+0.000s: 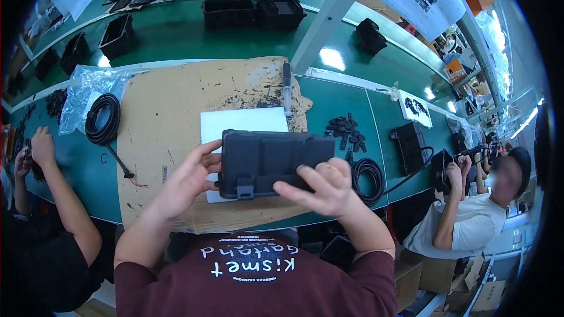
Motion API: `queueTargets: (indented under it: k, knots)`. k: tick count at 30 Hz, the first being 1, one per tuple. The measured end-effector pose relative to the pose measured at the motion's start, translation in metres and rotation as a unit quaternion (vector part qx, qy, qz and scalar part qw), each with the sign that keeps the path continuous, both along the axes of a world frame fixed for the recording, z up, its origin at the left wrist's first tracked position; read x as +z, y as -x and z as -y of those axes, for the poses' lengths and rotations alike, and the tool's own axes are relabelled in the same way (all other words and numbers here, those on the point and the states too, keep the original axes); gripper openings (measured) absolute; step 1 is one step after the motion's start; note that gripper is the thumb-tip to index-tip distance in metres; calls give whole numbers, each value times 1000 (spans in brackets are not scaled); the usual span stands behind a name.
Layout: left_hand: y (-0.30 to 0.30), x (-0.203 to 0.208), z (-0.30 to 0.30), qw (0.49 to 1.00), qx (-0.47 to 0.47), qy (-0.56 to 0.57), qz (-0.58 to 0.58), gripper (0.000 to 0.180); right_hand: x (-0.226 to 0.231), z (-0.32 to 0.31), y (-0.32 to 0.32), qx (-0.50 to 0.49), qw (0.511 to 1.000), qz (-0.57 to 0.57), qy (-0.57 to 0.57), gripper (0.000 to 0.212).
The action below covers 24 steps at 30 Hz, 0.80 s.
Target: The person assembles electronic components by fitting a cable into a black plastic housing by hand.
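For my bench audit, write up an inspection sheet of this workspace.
Surface: dark-stained cardboard sheet on a green workbench; white pad on the cardboard.
Job's things: black plastic case with a latch.
Clutter: small black pieces, clear plastic bag, pen-like tool.
Grips: left grip holds the case's left end; right grip, its right part.
Cables: black coils left and right.
Surroundings: co-workers left and right.
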<state>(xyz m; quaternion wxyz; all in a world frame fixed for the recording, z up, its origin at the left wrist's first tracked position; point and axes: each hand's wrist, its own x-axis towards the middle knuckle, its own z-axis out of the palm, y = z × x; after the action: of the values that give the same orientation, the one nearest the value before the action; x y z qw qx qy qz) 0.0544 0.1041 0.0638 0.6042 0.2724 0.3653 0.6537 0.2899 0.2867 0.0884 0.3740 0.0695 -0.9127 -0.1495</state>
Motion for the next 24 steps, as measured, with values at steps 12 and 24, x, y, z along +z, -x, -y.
queueTargets:
  k: [12,24]
  knots:
    - [-18,2,6,965,86,77,-236,86,-19,15,7,66,995,25,64,43]
    - [9,-45,-22,802,237,-19,-548,81,-43,-16,-42,-199,939,-135,244,33]
